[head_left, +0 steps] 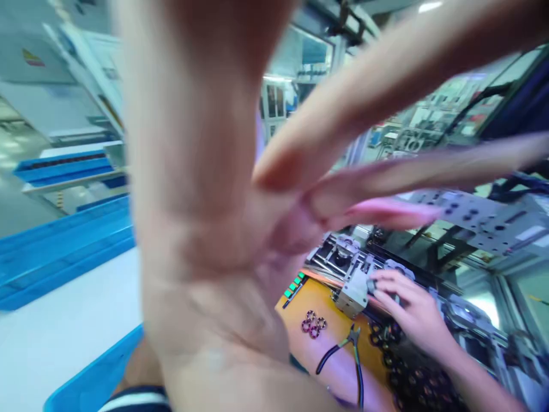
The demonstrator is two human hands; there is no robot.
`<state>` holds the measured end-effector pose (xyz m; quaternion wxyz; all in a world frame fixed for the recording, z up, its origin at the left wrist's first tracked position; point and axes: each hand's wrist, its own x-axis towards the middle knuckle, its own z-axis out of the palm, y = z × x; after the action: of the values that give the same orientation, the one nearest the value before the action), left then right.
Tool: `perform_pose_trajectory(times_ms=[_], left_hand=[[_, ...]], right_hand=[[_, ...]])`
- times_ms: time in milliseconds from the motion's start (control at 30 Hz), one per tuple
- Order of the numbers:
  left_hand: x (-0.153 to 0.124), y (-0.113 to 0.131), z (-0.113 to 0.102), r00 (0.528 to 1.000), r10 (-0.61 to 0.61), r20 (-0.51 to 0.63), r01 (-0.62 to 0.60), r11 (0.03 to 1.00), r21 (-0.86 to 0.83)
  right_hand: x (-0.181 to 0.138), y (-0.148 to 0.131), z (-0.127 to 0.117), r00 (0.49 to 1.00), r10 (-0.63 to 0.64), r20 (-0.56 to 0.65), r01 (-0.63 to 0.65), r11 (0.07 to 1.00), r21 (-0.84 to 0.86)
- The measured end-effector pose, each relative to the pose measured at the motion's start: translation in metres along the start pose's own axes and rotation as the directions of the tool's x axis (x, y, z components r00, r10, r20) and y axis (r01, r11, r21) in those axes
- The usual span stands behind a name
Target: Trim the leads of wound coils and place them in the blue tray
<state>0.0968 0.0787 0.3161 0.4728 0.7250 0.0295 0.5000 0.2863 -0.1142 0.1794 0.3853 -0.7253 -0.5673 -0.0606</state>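
Left hand (pixel 218 246): grip spread wide, nothing held. Right hand (pixel 412 309): fingertips at small dark part (pixel 371 285) beside metal block (pixel 354 296); closure cannot be told. Four rings (pixel 314 332), pliers (pixel 354 336) on table (pixel 338 320); dark ring heap (pixel 412 372) nearby. Work appears unfinished; completed portion indeterminable.
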Motion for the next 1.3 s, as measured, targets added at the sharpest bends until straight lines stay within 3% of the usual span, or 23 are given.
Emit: perform_pose_trajectory(times_ms=[67, 133, 167, 233, 300, 333, 433, 567, 767, 967, 1133, 1300], left_hand=[[-0.017, -0.016, 0.005, 0.997, 0.058, 0.056, -0.054, 0.996, -0.071], [-0.054, -0.050, 0.014, 0.983, 0.105, 0.152, -0.079, 0.983, -0.163], [-0.080, -0.073, 0.018, 0.989, 0.074, 0.126, -0.054, 0.986, -0.155], [-0.139, -0.124, 0.023, 0.991, -0.068, 0.115, 0.055, 0.993, 0.108], [-0.196, -0.169, 0.024, 0.980, -0.091, 0.174, 0.014, 0.917, 0.400], [-0.220, -0.186, 0.024, 0.982, -0.087, 0.168, -0.005, 0.878, 0.478], [-0.263, -0.213, 0.023, 0.983, -0.180, 0.039, 0.130, 0.825, 0.549], [-0.270, -0.217, 0.027, 0.967, -0.254, -0.022, 0.227, 0.818, 0.528], [-0.270, -0.220, 0.028, 0.955, -0.297, 0.003, 0.254, 0.822, 0.510], [-0.274, -0.220, 0.029, 0.954, -0.299, 0.021, 0.243, 0.814, 0.528], [-0.274, -0.219, 0.029, 0.953, -0.302, 0.012, 0.249, 0.808, 0.535], [-0.274, -0.218, 0.029, 0.952, -0.306, 0.011, 0.252, 0.805, 0.538]], right_hand=[[0.027, 0.031, 0.009, 1.000, -0.012, 0.005, 0.012, 1.000, -0.014], [0.050, 0.063, 0.022, 1.000, -0.016, 0.020, 0.017, 0.999, -0.029], [0.060, 0.077, 0.029, 0.999, -0.016, 0.035, 0.017, 0.999, -0.039], [0.075, 0.101, 0.043, 0.997, -0.022, 0.077, 0.026, 0.998, -0.062], [0.086, 0.117, 0.055, 0.990, -0.034, 0.136, 0.045, 0.996, -0.080], [0.090, 0.123, 0.060, 0.985, -0.042, 0.166, 0.057, 0.995, -0.086], [0.096, 0.132, 0.070, 0.969, -0.062, 0.238, 0.086, 0.992, -0.091], [0.095, 0.139, 0.073, 0.957, -0.048, 0.285, 0.078, 0.992, -0.097], [0.093, 0.135, 0.072, 0.941, 0.069, 0.331, -0.009, 0.984, -0.179], [0.099, 0.114, 0.072, 0.888, 0.236, 0.394, -0.083, 0.927, -0.367], [0.109, 0.101, 0.072, 0.841, 0.290, 0.457, -0.046, 0.880, -0.473], [0.108, 0.102, 0.068, 0.829, 0.248, 0.502, 0.023, 0.881, -0.473]])
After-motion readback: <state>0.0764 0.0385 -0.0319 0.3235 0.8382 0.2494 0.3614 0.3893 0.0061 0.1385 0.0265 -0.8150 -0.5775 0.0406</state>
